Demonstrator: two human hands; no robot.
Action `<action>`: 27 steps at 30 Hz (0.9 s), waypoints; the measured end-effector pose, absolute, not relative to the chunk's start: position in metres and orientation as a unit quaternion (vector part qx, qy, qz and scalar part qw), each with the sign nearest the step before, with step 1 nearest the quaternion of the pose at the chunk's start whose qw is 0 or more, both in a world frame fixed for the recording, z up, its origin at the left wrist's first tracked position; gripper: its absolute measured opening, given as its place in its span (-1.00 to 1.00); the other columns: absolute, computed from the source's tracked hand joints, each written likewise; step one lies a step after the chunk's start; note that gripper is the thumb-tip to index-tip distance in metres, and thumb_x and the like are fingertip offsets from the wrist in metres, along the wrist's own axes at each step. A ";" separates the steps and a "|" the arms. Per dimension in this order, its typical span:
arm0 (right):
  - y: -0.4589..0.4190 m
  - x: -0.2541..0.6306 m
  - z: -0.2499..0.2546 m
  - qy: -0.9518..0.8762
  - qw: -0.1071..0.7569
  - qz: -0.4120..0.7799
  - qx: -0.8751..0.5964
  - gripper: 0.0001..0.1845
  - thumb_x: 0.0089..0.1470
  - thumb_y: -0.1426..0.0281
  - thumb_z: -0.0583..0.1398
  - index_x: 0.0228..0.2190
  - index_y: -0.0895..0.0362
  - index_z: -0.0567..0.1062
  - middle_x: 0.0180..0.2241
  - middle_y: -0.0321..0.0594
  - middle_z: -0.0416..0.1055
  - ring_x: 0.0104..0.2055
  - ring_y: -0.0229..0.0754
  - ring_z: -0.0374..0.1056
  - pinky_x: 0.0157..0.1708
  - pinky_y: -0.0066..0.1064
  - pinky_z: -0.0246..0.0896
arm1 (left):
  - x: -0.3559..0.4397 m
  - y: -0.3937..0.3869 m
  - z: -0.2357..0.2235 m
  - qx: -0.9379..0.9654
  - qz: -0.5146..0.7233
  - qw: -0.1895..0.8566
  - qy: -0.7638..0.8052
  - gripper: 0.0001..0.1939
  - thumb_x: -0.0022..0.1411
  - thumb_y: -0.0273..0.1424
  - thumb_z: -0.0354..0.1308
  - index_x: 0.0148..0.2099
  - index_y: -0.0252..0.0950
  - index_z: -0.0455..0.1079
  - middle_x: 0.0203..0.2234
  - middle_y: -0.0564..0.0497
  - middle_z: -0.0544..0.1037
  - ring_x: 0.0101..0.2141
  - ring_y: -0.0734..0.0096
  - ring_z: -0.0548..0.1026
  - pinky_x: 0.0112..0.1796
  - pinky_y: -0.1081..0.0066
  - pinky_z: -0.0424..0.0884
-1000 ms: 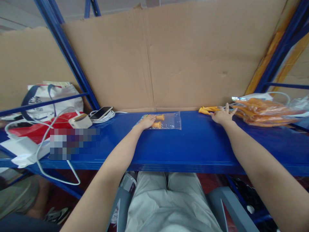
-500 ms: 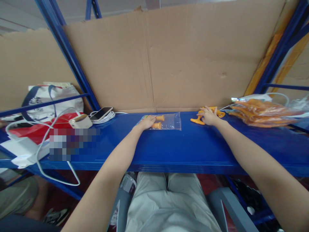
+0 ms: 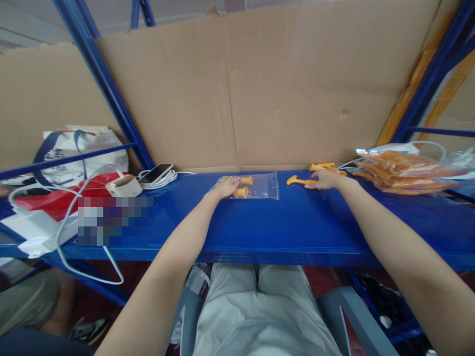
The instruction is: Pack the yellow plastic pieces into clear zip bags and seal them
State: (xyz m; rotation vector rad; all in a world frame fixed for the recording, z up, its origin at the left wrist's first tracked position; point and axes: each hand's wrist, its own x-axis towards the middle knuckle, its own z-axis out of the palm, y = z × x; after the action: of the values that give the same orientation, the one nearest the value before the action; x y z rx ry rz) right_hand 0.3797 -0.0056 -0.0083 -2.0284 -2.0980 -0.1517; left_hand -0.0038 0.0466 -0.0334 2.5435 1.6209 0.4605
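My left hand (image 3: 227, 188) rests over a clear plastic bag (image 3: 265, 187), its fingers closed together on the bag's left part. Two orange flared ends (image 3: 243, 192) show inside the bag beside my fingers; the rest of those pieces is under the hand. Farther right, my right hand (image 3: 324, 179) pinches the near end of an orange plastic piece with a hammer-like head (image 3: 295, 180), which points left and lies low at the shelf. More orange plastic pieces (image 3: 322, 166) lie just behind my right hand, partly covered by it.
At the right lies a pile of bagged orange pieces (image 3: 404, 170). To the left are a phone (image 3: 158, 174), coiled white cable (image 3: 163, 182), a white charger (image 3: 124, 186), a red bag (image 3: 52, 200) and a tote bag (image 3: 100, 153). Cardboard (image 3: 282, 89) stands behind the blue shelf (image 3: 267, 227).
My right hand has gone from spread fingers over the orange pieces to a pinch on one, which has turned and shifted slightly left. My left hand and the bag stay put.
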 end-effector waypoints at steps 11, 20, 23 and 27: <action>-0.021 0.371 0.012 -0.705 0.088 0.036 -0.703 -0.87 -0.03 0.35 0.29 -0.37 0.12 0.57 -0.58 -0.25 0.47 -0.46 -0.13 0.46 -0.42 -0.39 0.30 | -0.003 0.046 -0.032 0.830 0.148 0.048 0.535 -0.44 0.38 -0.23 -0.24 0.30 -0.21 0.28 0.27 0.05 0.31 0.30 0.36 0.19 0.30 0.33 0.01; -0.029 0.359 0.021 -0.722 0.265 -0.003 -0.639 -0.74 -0.04 0.22 0.30 -0.35 0.15 0.52 -0.40 -0.15 0.52 -0.35 -0.11 0.43 -0.34 -0.36 0.26 | -0.004 0.045 -0.030 0.833 0.135 0.053 0.534 -0.43 0.38 -0.23 -0.25 0.31 -0.23 0.26 0.29 0.06 0.27 0.31 0.37 0.16 0.30 0.37 -0.01; -0.025 0.361 0.018 -0.704 0.333 -0.036 -0.626 -0.68 -0.07 0.21 0.29 -0.30 0.15 0.48 -0.34 -0.13 0.51 -0.31 -0.09 0.41 -0.31 -0.32 0.27 | -0.006 0.050 -0.034 0.841 0.155 0.048 0.517 -0.43 0.38 -0.20 -0.23 0.31 -0.21 0.28 0.26 0.06 0.33 0.30 0.35 0.19 0.30 0.33 0.00; -0.020 0.361 0.017 -0.690 0.365 -0.055 -0.623 -0.70 -0.13 0.31 0.26 -0.28 0.17 0.49 -0.33 -0.13 0.50 -0.31 -0.08 0.40 -0.30 -0.30 0.28 | -0.008 0.055 -0.038 0.839 0.167 0.046 0.516 -0.43 0.37 -0.17 -0.23 0.28 -0.21 0.32 0.24 0.05 0.36 0.30 0.33 0.20 0.29 0.34 0.02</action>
State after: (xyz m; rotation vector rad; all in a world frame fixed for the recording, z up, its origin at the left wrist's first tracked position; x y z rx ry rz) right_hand 0.3614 -0.0201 0.0171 -1.6024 -1.7743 -0.1415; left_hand -0.0078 0.0549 -0.0382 2.5614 1.5735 0.5094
